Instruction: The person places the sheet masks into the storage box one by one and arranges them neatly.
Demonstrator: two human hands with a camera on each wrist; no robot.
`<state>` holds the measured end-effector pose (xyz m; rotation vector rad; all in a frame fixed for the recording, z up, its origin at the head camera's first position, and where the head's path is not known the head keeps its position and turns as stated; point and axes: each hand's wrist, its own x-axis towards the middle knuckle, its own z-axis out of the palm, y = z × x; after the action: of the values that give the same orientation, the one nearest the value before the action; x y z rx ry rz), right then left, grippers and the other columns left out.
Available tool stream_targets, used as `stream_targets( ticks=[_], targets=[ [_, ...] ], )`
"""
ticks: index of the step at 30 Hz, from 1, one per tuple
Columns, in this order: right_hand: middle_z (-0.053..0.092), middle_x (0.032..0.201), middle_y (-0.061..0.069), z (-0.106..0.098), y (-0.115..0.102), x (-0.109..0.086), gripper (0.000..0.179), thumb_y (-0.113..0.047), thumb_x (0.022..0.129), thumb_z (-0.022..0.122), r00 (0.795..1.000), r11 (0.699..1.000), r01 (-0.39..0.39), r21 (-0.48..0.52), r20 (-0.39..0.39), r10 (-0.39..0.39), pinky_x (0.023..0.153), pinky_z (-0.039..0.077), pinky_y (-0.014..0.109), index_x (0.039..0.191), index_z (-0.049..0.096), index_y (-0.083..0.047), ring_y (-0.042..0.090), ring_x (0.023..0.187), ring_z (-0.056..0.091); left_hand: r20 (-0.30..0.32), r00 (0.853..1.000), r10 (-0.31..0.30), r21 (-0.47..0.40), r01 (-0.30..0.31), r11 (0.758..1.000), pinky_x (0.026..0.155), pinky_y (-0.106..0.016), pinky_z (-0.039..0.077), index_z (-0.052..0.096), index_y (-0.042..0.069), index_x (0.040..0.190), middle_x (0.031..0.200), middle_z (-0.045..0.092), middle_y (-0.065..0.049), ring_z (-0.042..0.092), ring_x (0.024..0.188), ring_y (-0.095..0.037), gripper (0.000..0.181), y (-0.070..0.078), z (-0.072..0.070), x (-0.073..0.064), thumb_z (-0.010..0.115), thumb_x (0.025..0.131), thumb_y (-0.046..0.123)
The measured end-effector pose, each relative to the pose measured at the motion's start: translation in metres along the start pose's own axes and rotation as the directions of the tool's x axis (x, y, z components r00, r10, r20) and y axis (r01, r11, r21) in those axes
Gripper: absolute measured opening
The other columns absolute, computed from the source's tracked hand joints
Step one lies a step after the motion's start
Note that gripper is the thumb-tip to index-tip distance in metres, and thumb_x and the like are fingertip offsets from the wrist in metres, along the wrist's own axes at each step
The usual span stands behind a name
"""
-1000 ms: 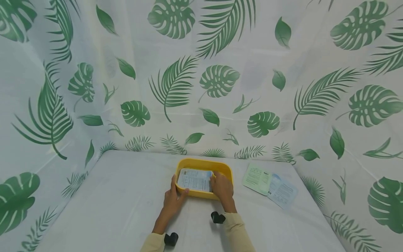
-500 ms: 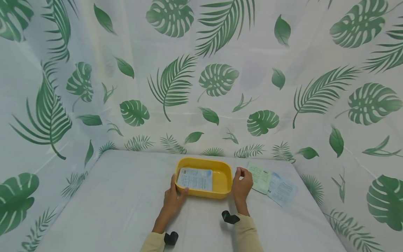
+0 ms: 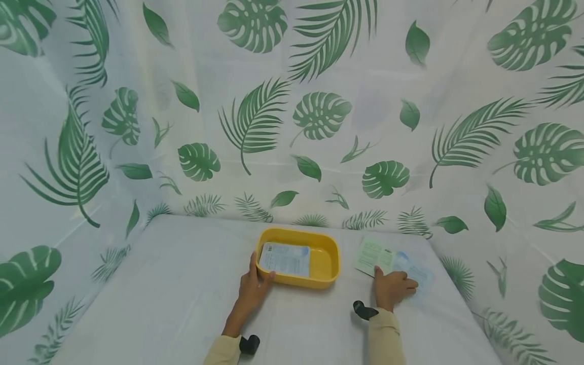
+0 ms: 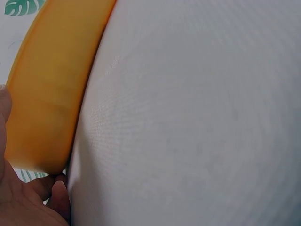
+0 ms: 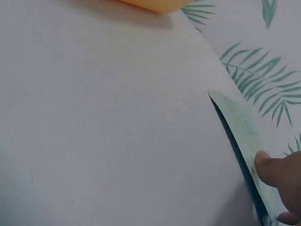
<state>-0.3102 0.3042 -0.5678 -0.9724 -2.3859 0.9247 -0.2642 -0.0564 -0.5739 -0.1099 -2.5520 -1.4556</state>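
Observation:
The left hand (image 3: 252, 286) holds the near left corner of a yellow plastic tray (image 3: 292, 279), its thumb at the front rim and its fingers along the left side. Inside the tray, on the left, lies a flat pale blue printed packet (image 3: 285, 259). To the right of the tray, the right hand (image 3: 392, 288) rests over a pale green packet (image 3: 371, 255) and a light blue packet (image 3: 420, 274) lying beside it. Its thumb (image 5: 264, 167) touches the green packet's upper face in the right wrist view; the other fingers extend over the blue one.
A white cloth covers the table (image 3: 191, 284). Behind and at both sides hang white sheets with green leaf print (image 3: 319, 116). Black wrist cameras sit at both wrists. The tray's right half shows its bare yellow floor (image 3: 321, 263).
My right hand has come out of the tray and moved right, onto the loose packets. The left hand stays at the tray; the packet in the tray lies as before.

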Motion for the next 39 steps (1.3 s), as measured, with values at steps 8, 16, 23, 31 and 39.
stream_targets(
  ticks=[8, 16, 23, 31, 39],
  targets=[
    [0.035, 0.117, 0.05, -0.006, -0.001, 0.003, 0.078, -0.032, 0.084, 0.074, 0.999, 0.991, 0.034, -0.132, 0.0, -0.034, 0.092, 0.026, 0.06, 0.112, 0.04, 0.032, 0.058, 0.114, 0.029, -0.002, 1.0, 0.008, 0.006, -0.008, 1.0, 0.102, -0.06, 0.04, 0.012, 0.002, 0.155, 0.142, 0.043, -0.036, 0.048, 0.126, -0.052, 0.085, 0.0, 0.006, -0.002, 0.061, 0.096, 0.039],
    [0.04, 0.122, 0.04, -0.007, -0.013, 0.004, 0.041, -0.02, 0.091, 0.065, 0.999, 0.999, -0.042, -0.007, 0.005, 0.042, 0.098, 0.027, 0.056, 0.111, 0.054, 0.014, 0.051, 0.118, 0.033, 0.003, 1.0, -0.004, -0.027, 0.004, 1.0, 0.108, -0.059, 0.035, 0.011, 0.003, 0.155, 0.147, 0.039, -0.033, 0.042, 0.133, -0.049, 0.086, 0.007, 0.0, 0.007, 0.06, 0.096, 0.041],
    [0.055, 0.111, 0.036, -0.008, -0.011, -0.001, 0.031, -0.009, 0.093, 0.054, 0.999, 0.999, 0.016, -0.043, -0.039, -0.018, 0.098, 0.033, 0.055, 0.112, 0.057, 0.015, 0.052, 0.109, 0.047, 0.008, 1.0, 0.0, -0.02, 0.0, 1.0, 0.105, -0.06, 0.037, 0.012, 0.003, 0.155, 0.145, 0.041, -0.035, 0.045, 0.129, -0.051, 0.085, 0.008, 0.0, 0.004, 0.06, 0.096, 0.039],
    [0.057, 0.115, 0.035, -0.007, 0.004, -0.012, 0.033, -0.011, 0.099, 0.043, 0.996, 0.973, -0.051, 0.224, -0.066, 0.067, 0.09, 0.039, 0.06, 0.123, 0.052, 0.009, 0.054, 0.107, 0.052, 0.004, 1.0, 0.003, 0.01, -0.003, 1.0, 0.103, -0.06, 0.039, 0.014, 0.002, 0.154, 0.143, 0.043, -0.035, 0.046, 0.127, -0.052, 0.084, 0.003, -0.002, 0.0, 0.061, 0.095, 0.039],
    [0.058, 0.118, 0.034, -0.015, 0.013, -0.019, 0.044, -0.026, 0.105, 0.04, 0.974, 0.874, -0.082, 0.48, -0.147, 0.172, 0.095, 0.039, 0.057, 0.127, 0.053, 0.009, 0.05, 0.111, 0.054, 0.006, 0.999, -0.036, 0.015, 0.036, 0.999, 0.103, -0.061, 0.038, 0.013, 0.006, 0.155, 0.145, 0.042, -0.035, 0.045, 0.128, -0.053, 0.085, -0.003, 0.0, 0.0, 0.059, 0.096, 0.044]
  ],
)
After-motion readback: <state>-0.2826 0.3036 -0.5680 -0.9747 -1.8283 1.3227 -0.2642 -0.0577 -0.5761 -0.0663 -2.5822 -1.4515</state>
